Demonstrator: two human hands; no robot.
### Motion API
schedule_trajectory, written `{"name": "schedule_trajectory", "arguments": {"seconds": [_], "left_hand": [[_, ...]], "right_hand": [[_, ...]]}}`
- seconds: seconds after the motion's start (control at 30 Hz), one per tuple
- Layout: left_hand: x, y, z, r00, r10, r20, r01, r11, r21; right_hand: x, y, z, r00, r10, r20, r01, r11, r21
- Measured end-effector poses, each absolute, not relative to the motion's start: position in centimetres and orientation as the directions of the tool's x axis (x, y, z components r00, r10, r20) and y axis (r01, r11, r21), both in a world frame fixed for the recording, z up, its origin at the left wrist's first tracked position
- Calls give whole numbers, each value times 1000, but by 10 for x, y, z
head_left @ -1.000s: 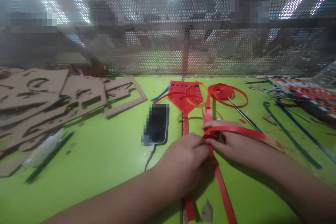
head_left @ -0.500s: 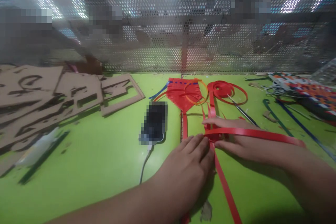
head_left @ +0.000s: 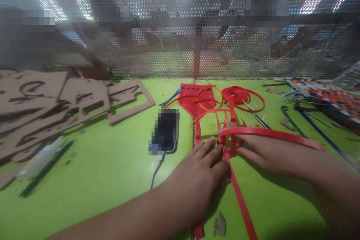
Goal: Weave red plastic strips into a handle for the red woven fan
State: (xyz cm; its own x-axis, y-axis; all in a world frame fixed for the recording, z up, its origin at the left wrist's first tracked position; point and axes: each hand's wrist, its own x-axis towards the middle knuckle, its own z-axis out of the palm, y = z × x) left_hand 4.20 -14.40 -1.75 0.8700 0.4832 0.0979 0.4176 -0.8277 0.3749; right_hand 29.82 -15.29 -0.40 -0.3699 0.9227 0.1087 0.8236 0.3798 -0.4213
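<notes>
Red flat strips (head_left: pixel 242 198) cross in a small woven patch between my two hands. My left hand (head_left: pixel 201 174) lies over the left side of the crossing, fingertips holding the strips down; its thumb is hidden. From the right, my right hand (head_left: pixel 257 149) has its thumb and fingers closed around a strip at the crossing, partly hidden. One loose red strip (head_left: pixel 270 132) arches back over the right hand and wrist. Beyond the hands sits a red woven piece with a pointed end (head_left: pixel 194 101), next to a coil of red strip (head_left: pixel 238 95).
A phone (head_left: pixel 165 129) with a white cable lies left of the hands. Cut cardboard sheets (head_left: pixel 87 99) cover the left back. A thin pen-like tool (head_left: pixel 260 119) rests by the coil. At right are a multicoloured woven piece (head_left: pixel 323 95) and blue strips. Perforated metal panel (head_left: pixel 157 50) stands behind.
My right hand has shifted slightly right, with the strip near it moving the same way. The left hand's fingers have spread a little, and more of the crossing shows.
</notes>
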Motion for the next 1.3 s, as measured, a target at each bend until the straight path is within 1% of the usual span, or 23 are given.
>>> {"name": "schedule_trajectory", "arguments": {"seconds": [0.03, 0.1, 0.23, 0.37, 0.43, 0.5, 0.77, 0.83, 0.97, 1.2, 1.3], "left_hand": [[42, -144, -16, 866, 491, 95, 426, -824, 375], [42, -144, -14, 861, 501, 88, 438, -818, 373], [43, -147, -12, 862, 500, 81, 449, -829, 332], [44, -149, -12, 866, 491, 97, 447, -847, 288], [44, -149, -13, 861, 497, 110, 451, -845, 288], [43, -149, -15, 857, 502, 116, 455, -843, 288], [42, -148, -20, 856, 507, 101, 463, -840, 284], [42, -148, -19, 860, 502, 91, 460, -840, 288], [42, -148, -22, 851, 518, 91, 475, -831, 289], [41, -149, -25, 829, 548, 107, 511, -822, 253], [41, -150, -24, 830, 545, 118, 510, -827, 235]], "right_hand": [[295, -151, 2, -389, 921, 35, 833, 368, -413], [289, -148, 12, -408, 913, -13, 844, 372, -386], [289, -146, 18, -410, 910, -59, 858, 363, -363], [295, -148, 21, -399, 911, -101, 852, 328, -408], [297, -147, 23, -410, 906, -106, 838, 328, -437], [295, -145, 22, -407, 908, -104, 839, 326, -435], [283, -144, 13, -246, 966, -74, 947, 224, -229], [280, -144, 14, -228, 971, -71, 958, 211, -197], [274, -143, 14, -237, 968, -84, 952, 214, -220], [275, -143, 5, -214, 977, -24, 948, 201, -248], [273, -144, 9, -209, 974, -93, 947, 178, -268]]}}
